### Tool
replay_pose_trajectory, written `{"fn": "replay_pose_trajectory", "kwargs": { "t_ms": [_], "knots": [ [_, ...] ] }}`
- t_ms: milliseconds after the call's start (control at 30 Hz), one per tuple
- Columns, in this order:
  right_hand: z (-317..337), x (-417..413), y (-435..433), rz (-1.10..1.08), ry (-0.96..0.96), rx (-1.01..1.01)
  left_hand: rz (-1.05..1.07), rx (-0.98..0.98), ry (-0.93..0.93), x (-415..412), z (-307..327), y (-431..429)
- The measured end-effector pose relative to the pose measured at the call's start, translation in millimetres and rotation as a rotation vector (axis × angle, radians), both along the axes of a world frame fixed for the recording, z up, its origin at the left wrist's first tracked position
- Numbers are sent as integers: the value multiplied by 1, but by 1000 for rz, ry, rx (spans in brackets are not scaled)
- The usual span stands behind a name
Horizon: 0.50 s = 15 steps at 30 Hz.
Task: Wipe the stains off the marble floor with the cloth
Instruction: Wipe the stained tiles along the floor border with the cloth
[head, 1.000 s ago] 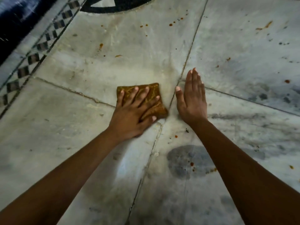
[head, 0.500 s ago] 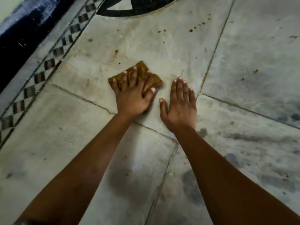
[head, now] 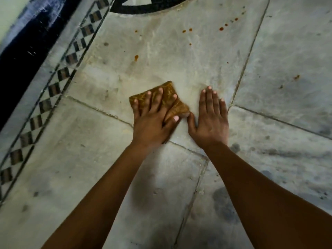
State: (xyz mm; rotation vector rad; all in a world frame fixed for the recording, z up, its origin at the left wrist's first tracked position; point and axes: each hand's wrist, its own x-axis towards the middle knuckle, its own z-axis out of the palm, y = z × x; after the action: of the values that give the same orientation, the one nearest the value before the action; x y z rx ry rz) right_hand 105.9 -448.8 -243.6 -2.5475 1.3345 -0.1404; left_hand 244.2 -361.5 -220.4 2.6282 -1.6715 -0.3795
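A folded yellow-brown cloth (head: 168, 90) lies flat on the pale marble floor (head: 179, 65) near the middle of the view. My left hand (head: 154, 119) presses on it with spread, straight fingers and covers most of it. My right hand (head: 210, 115) lies flat on the bare marble just right of the cloth, fingers straight, its thumb close to the cloth's right corner. Small orange-red stains dot the floor beyond the cloth: one spot (head: 136, 57) up and to the left, a cluster (head: 186, 30) further away, and more (head: 296, 77) on the right slab.
A black-and-white chequered border (head: 59, 76) runs diagonally along the left, with a dark band (head: 23, 49) beyond it. A black curved inlay (head: 147, 8) sits at the top. Dark joints (head: 246, 60) divide the slabs; grey smudges mark the slabs at lower right.
My left hand has slid the cloth back toward me and slightly right, away from the orange spot. My right hand has kept its flat place beside it, now closer to the cloth.
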Motion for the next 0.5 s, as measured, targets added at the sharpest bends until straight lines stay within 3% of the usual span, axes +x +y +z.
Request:
{"fn": "replay_pose_trajectory", "kwargs": {
  "t_ms": [100,233,300,400,500],
  "knots": [
    [-1,0,0,-1,16,15,38,20,-42,34,1,22],
    [0,0,-1,-5,25,8,462,41,-35,110,-2,-3],
    [0,0,-1,-3,32,6,556,25,4,116,-3,-33],
    [2,1,-1,-3,40,6,361,-8,-15,65,-7,-33],
    [3,1,-1,-4,46,5,145,-7,-23,23,-1,30]
  ]
}}
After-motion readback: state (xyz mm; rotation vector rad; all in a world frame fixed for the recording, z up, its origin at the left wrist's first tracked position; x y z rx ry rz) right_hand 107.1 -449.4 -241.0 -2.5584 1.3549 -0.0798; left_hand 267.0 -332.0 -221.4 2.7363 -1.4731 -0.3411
